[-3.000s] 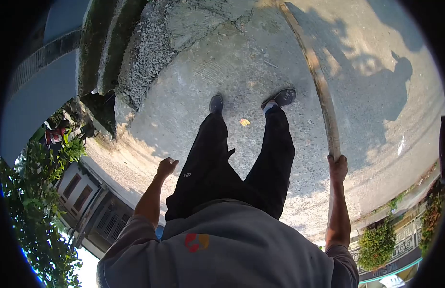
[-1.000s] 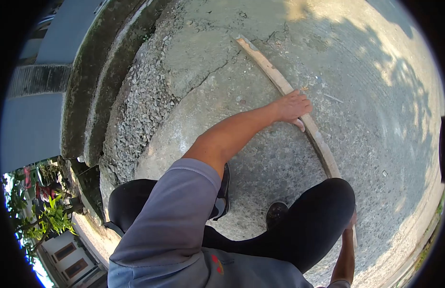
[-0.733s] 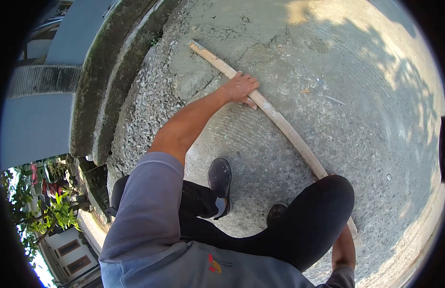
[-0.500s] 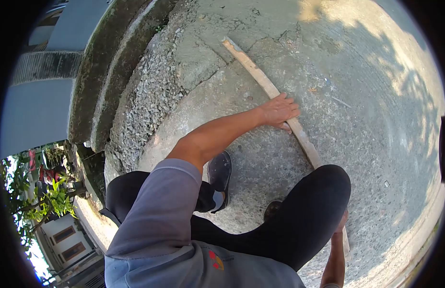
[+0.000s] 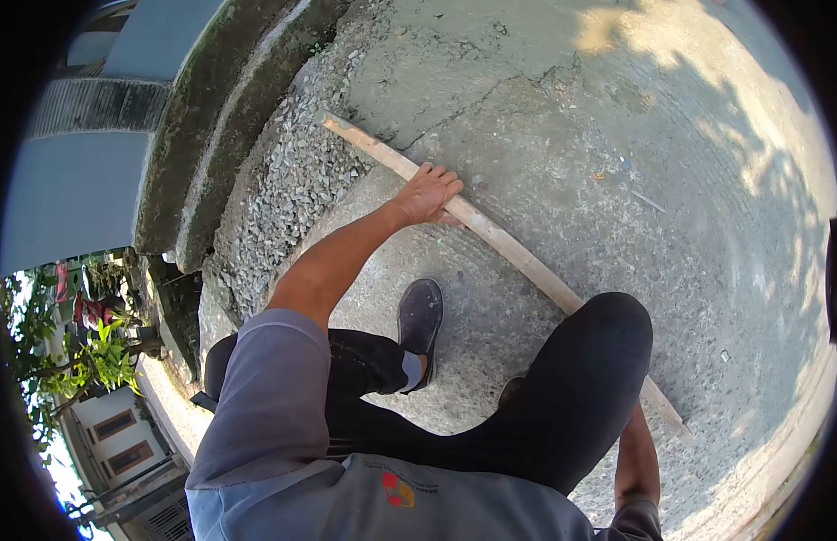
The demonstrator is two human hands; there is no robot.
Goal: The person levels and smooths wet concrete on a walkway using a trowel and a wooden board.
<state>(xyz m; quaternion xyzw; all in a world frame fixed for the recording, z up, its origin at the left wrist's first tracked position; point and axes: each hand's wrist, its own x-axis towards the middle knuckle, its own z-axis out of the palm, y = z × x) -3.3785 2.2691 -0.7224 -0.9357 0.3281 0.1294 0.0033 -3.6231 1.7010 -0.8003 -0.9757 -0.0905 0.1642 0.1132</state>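
Note:
A long, pale wooden plank (image 5: 518, 257) lies slantwise on the rough concrete ground (image 5: 671, 162). Its far end rests at the gravel and its near end passes behind my right knee (image 5: 590, 361). My left hand (image 5: 427, 194) is stretched out and pressed onto the plank's far part, fingers curled over its edge. I am crouched low. My right forearm (image 5: 637, 451) reaches down beside the plank's near end. The right hand itself is hidden behind my knee.
A strip of loose gravel (image 5: 283, 180) runs along a mossy concrete kerb (image 5: 211, 117) at the left. My left shoe (image 5: 420, 316) is planted just short of the plank. A crack crosses the concrete beyond the plank. Plants and a house show at the lower left.
I have gone from standing with the plank upright to crouching with it on the ground. In the last half second its far end swung left to the gravel, my left hand with it.

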